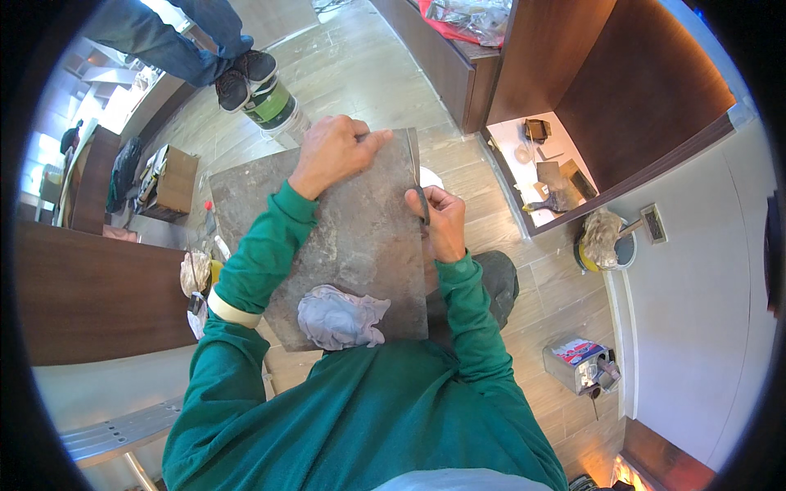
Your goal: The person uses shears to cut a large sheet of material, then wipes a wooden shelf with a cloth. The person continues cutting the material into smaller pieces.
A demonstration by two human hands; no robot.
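A large grey-brown stained panel (352, 221) lies flat in front of my body. My left hand (336, 151) rests on it near the far edge, its fingers curled under and one digit pointing right; whatever they hold is hidden. At the panel's right edge my right hand (444, 222) pinches a small dark curved strip (422, 204) of unclear kind, held against that edge. A crumpled pale lilac rag (342, 317) lies on the panel's near part, close to my green shirt.
Beyond the panel, another person's shoes (246, 78) stand on a bucket (270, 105). To the right are an open brown cabinet (639, 74), a bucket with a rag (626, 250) and a metal tin (573, 368). A cardboard box (172, 184) and a metal ladder (123, 430) stand left.
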